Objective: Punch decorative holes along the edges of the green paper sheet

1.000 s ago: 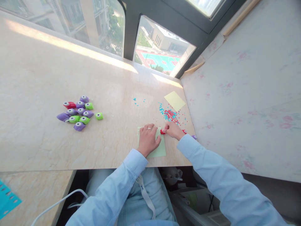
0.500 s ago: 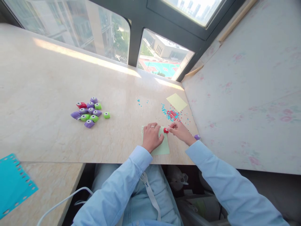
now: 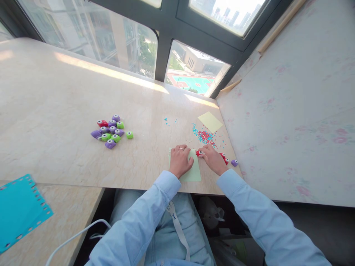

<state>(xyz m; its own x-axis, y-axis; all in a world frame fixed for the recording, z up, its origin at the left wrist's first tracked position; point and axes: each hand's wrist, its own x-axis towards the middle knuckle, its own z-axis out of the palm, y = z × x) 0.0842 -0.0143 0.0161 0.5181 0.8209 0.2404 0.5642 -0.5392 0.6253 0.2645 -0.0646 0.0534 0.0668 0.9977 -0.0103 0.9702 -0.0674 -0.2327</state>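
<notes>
Right hand (image 3: pixel 213 159) on red punch (image 3: pixel 199 153)

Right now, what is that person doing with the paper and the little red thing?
A person in light blue sleeves sits at a stone table. The left hand lies flat on a pale green paper, pinning it down. The right hand presses a small red punch onto the paper's right edge. Blue and red paper bits lie scattered just beyond, and a pile of purple, green and red punches sits to the left.
</notes>
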